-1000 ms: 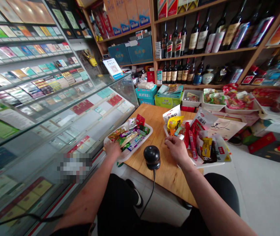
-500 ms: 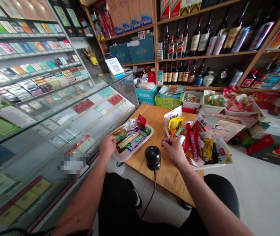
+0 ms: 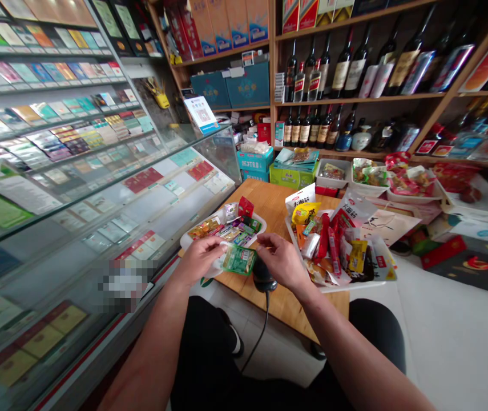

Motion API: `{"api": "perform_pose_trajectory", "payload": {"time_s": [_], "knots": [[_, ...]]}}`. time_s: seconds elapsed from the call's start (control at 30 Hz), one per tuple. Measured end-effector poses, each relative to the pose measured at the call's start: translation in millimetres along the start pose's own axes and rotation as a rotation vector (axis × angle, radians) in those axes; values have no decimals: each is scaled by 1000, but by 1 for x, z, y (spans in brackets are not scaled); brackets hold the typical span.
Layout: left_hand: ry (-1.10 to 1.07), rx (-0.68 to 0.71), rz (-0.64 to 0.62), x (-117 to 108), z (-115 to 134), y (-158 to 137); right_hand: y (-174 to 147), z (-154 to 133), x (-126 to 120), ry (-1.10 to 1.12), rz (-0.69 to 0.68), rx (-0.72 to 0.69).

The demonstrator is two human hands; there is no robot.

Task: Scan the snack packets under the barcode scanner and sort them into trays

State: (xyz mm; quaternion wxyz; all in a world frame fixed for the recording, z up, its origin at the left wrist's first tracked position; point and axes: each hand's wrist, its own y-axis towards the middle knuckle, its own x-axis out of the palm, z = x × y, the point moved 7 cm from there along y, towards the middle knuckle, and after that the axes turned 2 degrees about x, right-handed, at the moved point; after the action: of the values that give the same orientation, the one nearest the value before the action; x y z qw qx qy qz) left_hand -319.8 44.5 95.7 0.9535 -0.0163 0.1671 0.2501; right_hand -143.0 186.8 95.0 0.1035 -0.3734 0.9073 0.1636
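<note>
Both my hands hold a small green snack packet [image 3: 239, 259] above the near edge of the wooden table [image 3: 271, 205]. My left hand [image 3: 201, 260] pinches its left end, my right hand [image 3: 281, 261] its right end. Just under the packet and my right hand sits a black barcode scanner [image 3: 263, 278], partly hidden, its cable hanging down. A white tray [image 3: 192, 237] of small wrapped snacks lies behind my left hand. A second white tray [image 3: 355, 285] piled with red and yellow packets lies to the right of my right hand.
A glass display counter [image 3: 98, 194] with cartons runs along the left. Wooden shelves [image 3: 355, 97] with bottles and boxes fill the back. Boxes and bins of snacks [image 3: 372, 174] stand behind the table. White floor [image 3: 453, 337] lies to the right.
My left hand lifted a green packet out of the left tray. My right hand left the right tray and moved over the scanner to grip the packet's other end.
</note>
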Motion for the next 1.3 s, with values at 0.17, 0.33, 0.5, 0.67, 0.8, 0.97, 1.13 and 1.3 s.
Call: {"api": "perform_pose_trajectory", "payload": {"time_s": [0.17,0.33,0.5,0.67,0.8,0.97,1.13,1.3], "knots": [[-90,30,-58,23,10,2,-11,2,17,24,-226,-12],[-368,28,76,42,1,2,-14,22,15,135,-121,123],[-395,6,123,72,-20,-11,-13,41,10,241,3,243],[-312,-10,184,76,-41,-8,-3,47,5,182,-21,173],[-118,56,145,67,-42,7,13,51,-1,41,-75,104],[176,122,144,56,-35,29,37,60,-3,-71,-110,44],[335,164,161,53,-30,48,57,68,1,-209,-121,-44],[401,200,169,53,-37,61,68,78,5,-296,-113,-69]]}}
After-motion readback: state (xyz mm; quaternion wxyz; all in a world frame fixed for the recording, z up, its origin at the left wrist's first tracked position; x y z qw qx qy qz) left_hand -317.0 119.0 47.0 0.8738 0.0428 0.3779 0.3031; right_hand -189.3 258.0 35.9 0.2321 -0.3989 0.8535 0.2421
